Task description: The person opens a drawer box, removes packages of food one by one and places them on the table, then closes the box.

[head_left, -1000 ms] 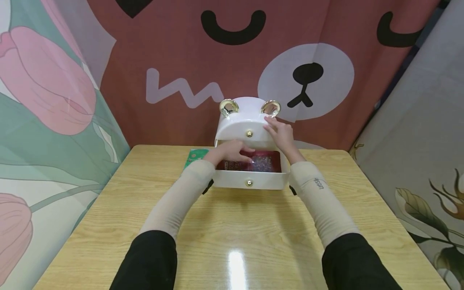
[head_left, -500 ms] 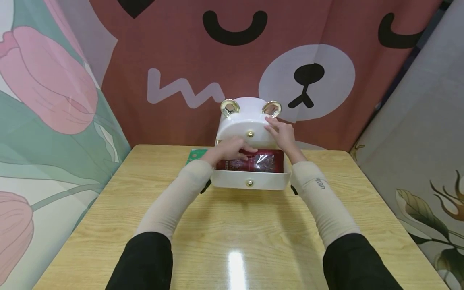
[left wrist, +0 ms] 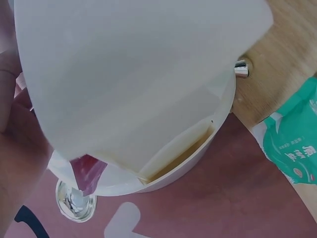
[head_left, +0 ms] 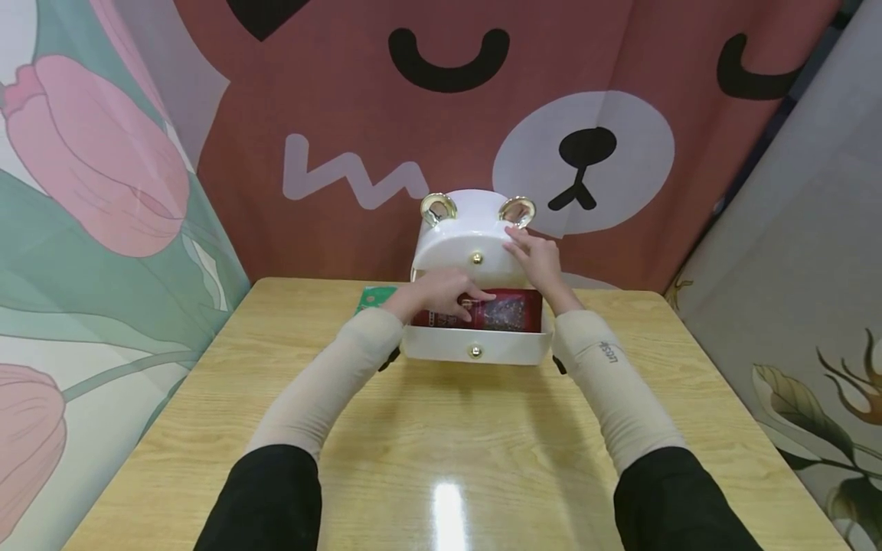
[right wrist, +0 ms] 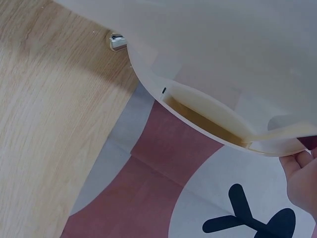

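Note:
A white bear-shaped storage box (head_left: 448, 246) with gold ears and gold knobs stands at the back of the table. Its lower drawer (head_left: 510, 347) is pulled out, and a shiny dark red packet (head_left: 510, 312) lies in it. My left hand (head_left: 439, 292) reaches into the drawer from the left, index finger stretched over the packet and thumb spread lower on it. Up at the box's right shoulder, just below the gold ear, my right hand (head_left: 540, 262) rests its fingertips. Only a corner of the packet (left wrist: 88, 173) shows in the left wrist view, beside the drawer's side.
Left of the box lies a green packet (head_left: 376, 297), partly hidden by the left arm in the head view. The wooden table (head_left: 413, 444) reaches forward to the person. Printed curtains (head_left: 344, 99) hang behind and at both sides.
The packet has shifted slightly right and lies flatter in the drawer. My left hand has moved a little over it, index finger now straighter. My right hand stays at the box's shoulder.

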{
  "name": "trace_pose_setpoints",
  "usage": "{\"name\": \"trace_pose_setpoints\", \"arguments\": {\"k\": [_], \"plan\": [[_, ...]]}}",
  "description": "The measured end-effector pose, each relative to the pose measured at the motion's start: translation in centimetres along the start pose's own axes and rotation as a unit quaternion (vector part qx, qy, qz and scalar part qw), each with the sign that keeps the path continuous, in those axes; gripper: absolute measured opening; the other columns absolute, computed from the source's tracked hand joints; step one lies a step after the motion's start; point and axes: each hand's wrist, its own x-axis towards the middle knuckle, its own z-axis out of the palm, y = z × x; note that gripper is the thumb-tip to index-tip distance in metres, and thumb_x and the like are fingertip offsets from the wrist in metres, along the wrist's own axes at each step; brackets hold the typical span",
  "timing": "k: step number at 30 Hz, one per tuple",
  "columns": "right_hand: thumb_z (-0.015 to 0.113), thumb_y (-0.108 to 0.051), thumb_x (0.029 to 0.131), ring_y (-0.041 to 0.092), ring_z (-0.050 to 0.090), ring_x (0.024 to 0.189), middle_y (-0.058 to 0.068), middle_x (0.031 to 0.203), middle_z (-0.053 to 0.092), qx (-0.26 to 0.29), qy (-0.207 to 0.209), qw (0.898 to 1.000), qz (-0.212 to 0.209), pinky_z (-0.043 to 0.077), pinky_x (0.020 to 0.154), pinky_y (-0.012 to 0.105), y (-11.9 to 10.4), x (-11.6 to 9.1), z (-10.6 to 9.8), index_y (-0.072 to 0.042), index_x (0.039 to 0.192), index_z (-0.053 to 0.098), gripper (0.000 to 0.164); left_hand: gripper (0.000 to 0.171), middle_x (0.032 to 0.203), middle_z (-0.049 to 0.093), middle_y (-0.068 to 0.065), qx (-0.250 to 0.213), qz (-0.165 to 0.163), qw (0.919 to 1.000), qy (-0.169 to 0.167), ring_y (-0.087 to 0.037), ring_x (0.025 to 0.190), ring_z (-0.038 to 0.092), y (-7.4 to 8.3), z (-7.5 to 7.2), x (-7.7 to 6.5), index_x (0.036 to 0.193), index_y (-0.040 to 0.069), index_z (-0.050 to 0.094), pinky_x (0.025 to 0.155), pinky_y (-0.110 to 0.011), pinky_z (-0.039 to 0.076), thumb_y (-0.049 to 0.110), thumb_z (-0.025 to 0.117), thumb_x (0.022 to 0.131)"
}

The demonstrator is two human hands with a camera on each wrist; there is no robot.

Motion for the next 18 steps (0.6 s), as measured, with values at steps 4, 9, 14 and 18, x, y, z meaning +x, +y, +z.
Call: {"name": "trace_pose_setpoints", "arguments": {"k": [4,9,14,18], "plan": [[0.059,-0.021,0.087,0.032,0.050,0.108,0.009,0.118,0.054,-0.003,0.014,1.000,-0.016,0.038,0.091,0.041,0.18,0.00,0.17,-0.006,0.118,0.057,0.035,0.060,0.079,0.062,0.004,0.000,0.008,0.9999,-0.009,-0.007,0.061,0.044,0.06,0.05,-0.12,0.129,0.026,0.047,0.058,-0.021,0.039,0.028,0.073,0.075],[0.060,-0.021,0.086,0.035,0.053,0.103,0.008,0.117,0.054,-0.009,0.020,0.999,-0.026,0.040,0.089,0.042,0.38,0.02,0.32,-0.006,0.117,0.058,0.035,0.069,0.060,0.044,0.003,0.009,0.015,0.9993,-0.033,-0.009,0.056,0.036,0.08,0.30,-0.24,0.133,0.031,0.040,0.052,-0.022,0.034,0.024,0.074,0.074],[0.060,-0.020,0.086,0.036,0.053,0.101,0.008,0.117,0.055,-0.009,0.022,0.999,-0.028,0.040,0.088,0.042,0.39,-0.06,0.35,-0.005,0.117,0.058,0.035,0.071,0.061,0.043,0.002,0.011,0.007,0.9982,-0.058,-0.009,0.056,0.037,0.33,0.40,-0.21,0.135,0.035,0.035,0.050,-0.021,0.033,0.020,0.072,0.076],[0.060,-0.020,0.085,0.037,0.055,0.096,0.009,0.116,0.055,-0.011,0.030,0.999,-0.037,0.041,0.086,0.042,0.39,-0.01,0.35,-0.005,0.116,0.059,0.034,0.072,0.065,0.049,0.001,0.015,0.004,0.9979,-0.063,-0.009,0.054,0.036,0.52,0.25,-0.10,0.135,0.035,0.035,0.050,-0.021,0.034,0.018,0.072,0.076]]}}
